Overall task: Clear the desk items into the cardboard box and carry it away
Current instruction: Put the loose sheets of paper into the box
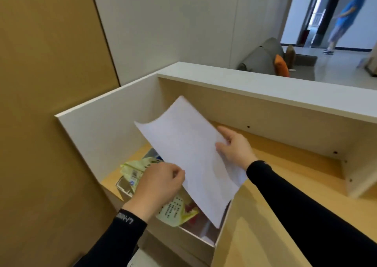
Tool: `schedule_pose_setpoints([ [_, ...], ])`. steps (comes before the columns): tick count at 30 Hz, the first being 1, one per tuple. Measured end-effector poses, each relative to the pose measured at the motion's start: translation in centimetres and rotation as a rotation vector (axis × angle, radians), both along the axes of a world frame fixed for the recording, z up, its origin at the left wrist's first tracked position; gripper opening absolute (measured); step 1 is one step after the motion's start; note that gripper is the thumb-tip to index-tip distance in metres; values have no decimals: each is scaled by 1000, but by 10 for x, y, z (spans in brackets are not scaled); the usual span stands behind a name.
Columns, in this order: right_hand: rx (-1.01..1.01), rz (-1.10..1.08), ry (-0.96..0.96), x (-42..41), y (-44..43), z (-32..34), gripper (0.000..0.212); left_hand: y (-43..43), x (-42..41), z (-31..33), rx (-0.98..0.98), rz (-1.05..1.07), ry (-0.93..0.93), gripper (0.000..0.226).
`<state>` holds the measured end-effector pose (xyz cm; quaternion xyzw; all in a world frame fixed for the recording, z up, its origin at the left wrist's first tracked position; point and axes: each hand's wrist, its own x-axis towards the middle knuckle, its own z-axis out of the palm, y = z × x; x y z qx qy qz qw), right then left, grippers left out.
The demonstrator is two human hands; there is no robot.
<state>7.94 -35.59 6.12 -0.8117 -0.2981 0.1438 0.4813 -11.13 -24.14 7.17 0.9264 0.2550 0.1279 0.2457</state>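
I hold a stack of white paper (189, 154) tilted over the open cardboard box (195, 240), which stands at the left end of the wooden desk (265, 215). My left hand (159, 183) pinches the paper's lower left edge. My right hand (234, 148) grips its right edge, thumb on top. Inside the box lies a yellow-green printed packet (173, 209), partly covered by my left hand and the paper. The paper hides most of the box's inside.
A white partition wall (98, 132) closes the desk on the left and a raised shelf ledge (265, 91) runs along the back. Beyond it are a grey sofa with an orange cushion (281, 65) and a person in blue (344, 17) in the hallway.
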Motion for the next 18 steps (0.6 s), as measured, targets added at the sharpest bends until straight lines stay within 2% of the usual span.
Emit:
schedule_pose_setpoints([
  [2, -326, 107, -112, -2, 20, -16, 48, 3, -8, 1, 27, 2, 69, 43],
  [4, -508, 160, -162, -6, 30, -29, 49, 8, -8, 6, 69, 64, 16, 37],
  [6, -499, 174, -139, -12, 32, -39, 47, 13, -3, 11, 113, 132, -118, 32],
  [8, -458, 166, -144, -18, 28, -47, 46, 15, 7, 13, 178, 104, -181, 27],
  [11, -494, 202, -207, -23, 21, -55, 51, 11, 27, 7, 225, -79, 8, 36],
  [14, -529, 265, -223, -22, 17, -54, 55, 3, 42, 1, 195, -177, 220, 42],
  [16, -528, 294, -218, -22, 11, -52, 56, -3, 48, 0, 180, -211, 260, 44],
  [18, -438, 244, -167, -23, 2, -50, 57, -7, 51, 4, 182, -226, 228, 44],
])
